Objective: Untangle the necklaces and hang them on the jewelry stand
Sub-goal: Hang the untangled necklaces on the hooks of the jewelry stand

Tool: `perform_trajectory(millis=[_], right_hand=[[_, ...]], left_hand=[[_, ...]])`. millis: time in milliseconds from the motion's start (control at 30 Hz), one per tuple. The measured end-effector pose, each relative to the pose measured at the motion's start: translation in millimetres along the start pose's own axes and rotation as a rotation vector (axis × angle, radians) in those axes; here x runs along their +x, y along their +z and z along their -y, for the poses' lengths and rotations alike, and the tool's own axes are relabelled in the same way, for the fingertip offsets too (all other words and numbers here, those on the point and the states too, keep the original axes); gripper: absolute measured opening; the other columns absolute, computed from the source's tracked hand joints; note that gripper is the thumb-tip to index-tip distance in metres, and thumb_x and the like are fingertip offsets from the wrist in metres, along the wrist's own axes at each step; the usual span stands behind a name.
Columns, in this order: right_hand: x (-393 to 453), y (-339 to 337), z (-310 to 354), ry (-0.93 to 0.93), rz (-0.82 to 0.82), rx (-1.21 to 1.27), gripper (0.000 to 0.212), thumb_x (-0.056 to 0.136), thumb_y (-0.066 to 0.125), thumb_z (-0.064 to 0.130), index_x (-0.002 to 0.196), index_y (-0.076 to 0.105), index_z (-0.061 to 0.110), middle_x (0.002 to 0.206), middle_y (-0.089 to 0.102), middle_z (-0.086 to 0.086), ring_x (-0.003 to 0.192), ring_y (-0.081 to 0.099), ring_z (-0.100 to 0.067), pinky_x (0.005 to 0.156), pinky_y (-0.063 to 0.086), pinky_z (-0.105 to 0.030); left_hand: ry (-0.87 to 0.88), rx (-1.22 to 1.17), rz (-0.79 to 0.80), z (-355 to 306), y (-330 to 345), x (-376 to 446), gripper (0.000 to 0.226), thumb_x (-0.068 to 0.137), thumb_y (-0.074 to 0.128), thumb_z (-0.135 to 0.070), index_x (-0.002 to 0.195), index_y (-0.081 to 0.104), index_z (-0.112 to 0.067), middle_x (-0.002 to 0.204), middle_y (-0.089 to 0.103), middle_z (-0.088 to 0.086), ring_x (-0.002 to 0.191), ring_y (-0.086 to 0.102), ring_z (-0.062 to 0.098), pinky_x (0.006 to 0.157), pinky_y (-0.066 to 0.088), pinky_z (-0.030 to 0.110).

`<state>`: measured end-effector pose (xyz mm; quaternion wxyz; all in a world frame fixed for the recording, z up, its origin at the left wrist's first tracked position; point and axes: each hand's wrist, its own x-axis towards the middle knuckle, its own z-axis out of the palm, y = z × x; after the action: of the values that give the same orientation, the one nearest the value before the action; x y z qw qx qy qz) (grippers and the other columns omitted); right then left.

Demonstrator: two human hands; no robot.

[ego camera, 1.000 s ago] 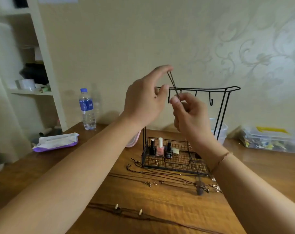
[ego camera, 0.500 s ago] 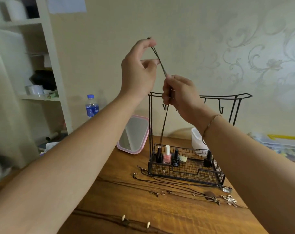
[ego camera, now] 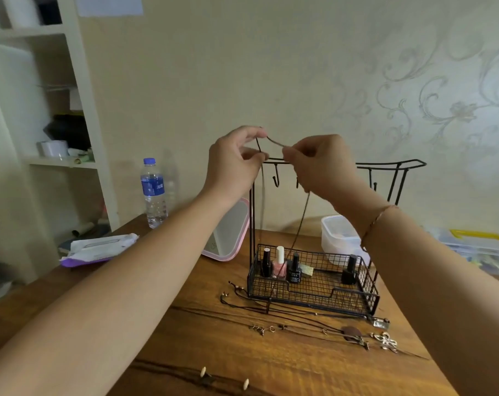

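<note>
Where wire tray [ego camera: 314, 292]: polish bottles [ego camera: 279, 265] (four).

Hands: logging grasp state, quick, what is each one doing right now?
Left hand: pinching the cord.
Right hand: pinching the same cord, above the stand.

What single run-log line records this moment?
left hand: pinches necklace cord | right hand: pinches same cord | cord: spread above jewelry stand bar, not yet hooked
</note>
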<state>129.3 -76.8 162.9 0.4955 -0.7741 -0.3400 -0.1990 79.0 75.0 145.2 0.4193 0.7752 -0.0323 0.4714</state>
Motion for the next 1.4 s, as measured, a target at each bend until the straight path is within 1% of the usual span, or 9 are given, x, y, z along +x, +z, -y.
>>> perform_trajectory(millis=[233,400,567,667,767,933,1033,1133,1400], right_hand=[[-26,13,-33,-0.085,-0.024,-0.385,0.031,0.095,0.056,0.034,0.075,0.068,0.013,0.057,0.059,-0.002,0.051,0.055,-0.021,0.052,0.049,-0.03],[-45,18,-55,-0.04,0.027,-0.475,0.034,0.098,0.051,0.033,0.075,0.067,0.012,0.06,0.061,-0.005,0.053,0.058,-0.023,0.053,0.054,-0.035],[-72,25,-77,0.053,0.18,-0.402,0.026,0.101,0.05,0.034,0.091,0.066,0.018,0.072,0.064,0.003,0.058,0.058,-0.008,0.048,0.044,-0.018],[-97,40,-88,0.058,0.279,-0.128,0.019,0.098,0.057,0.032,0.107,0.064,0.017,0.077,0.067,0.006,0.053,0.06,-0.003,0.05,0.045,-0.013],[-119,60,-89,0.106,0.314,-0.039,0.012,0.093,0.064,0.028,0.102,0.057,0.026,0.08,0.064,0.011,0.062,0.059,-0.001,0.057,0.042,-0.012],[-143,80,-90,0.204,0.27,0.024,0.03,0.101,0.052,0.024,0.072,0.055,0.014,0.073,0.055,0.002,0.061,0.047,-0.004,0.058,0.037,-0.015],[-159,85,-91,0.195,0.356,0.082,0.031,0.103,0.046,0.026,0.076,0.054,0.015,0.084,0.055,0.0,0.076,0.05,-0.005,0.078,0.042,-0.018],[-173,84,-89,0.262,0.452,0.171,0.03,0.105,0.039,0.029,0.087,0.06,0.016,0.083,0.068,0.004,0.08,0.063,-0.003,0.075,0.047,-0.013],[-171,82,-98,0.308,0.469,0.259,0.027,0.106,0.035,0.022,0.093,0.055,0.009,0.074,0.054,0.006,0.058,0.046,-0.002,0.058,0.042,-0.02]], left_hand=[[0.005,0.31,0.224,16,0,-19,0.046,0.089,0.062,0.004,0.122,0.069,-0.027,0.074,0.067,-0.011,0.06,0.063,0.012,0.068,0.049,0.01],[0.129,0.413,0.318,20,1,-30,0.055,0.089,0.055,0.009,0.134,0.061,-0.023,0.118,0.071,-0.001,0.078,0.066,0.014,0.094,0.052,0.029],[-0.046,0.297,0.406,33,10,-54,0.072,0.089,0.062,0.004,0.151,0.037,-0.021,0.125,0.067,-0.009,0.075,0.069,0.009,0.082,0.058,0.023],[-0.321,-0.015,0.45,33,19,-73,0.051,0.093,0.066,-0.01,0.14,0.05,-0.02,0.097,0.074,-0.009,0.081,0.071,0.005,0.087,0.054,0.02],[-0.476,-0.079,0.629,27,28,-88,0.025,0.1,0.056,-0.032,0.091,0.07,-0.014,0.093,0.073,-0.003,0.094,0.069,0.015,0.084,0.051,0.032],[-0.131,0.311,0.493,21,29,-88,0.038,0.103,0.048,-0.037,0.072,0.066,-0.024,0.064,0.063,0.0,0.065,0.061,0.015,0.075,0.054,0.036],[-0.269,0.021,0.356,12,18,-76,0.037,0.104,0.047,-0.031,0.075,0.064,-0.015,0.067,0.059,-0.001,0.063,0.059,0.014,0.076,0.054,0.04],[-0.464,-0.375,0.264,-1,9,-59,0.032,0.105,0.044,-0.026,0.082,0.059,-0.009,0.086,0.064,0.01,0.069,0.066,0.02,0.066,0.056,0.036],[-0.404,-0.359,0.209,-6,9,-33,0.035,0.107,0.044,-0.021,0.077,0.057,-0.008,0.089,0.066,0.014,0.068,0.067,0.023,0.063,0.055,0.035]])
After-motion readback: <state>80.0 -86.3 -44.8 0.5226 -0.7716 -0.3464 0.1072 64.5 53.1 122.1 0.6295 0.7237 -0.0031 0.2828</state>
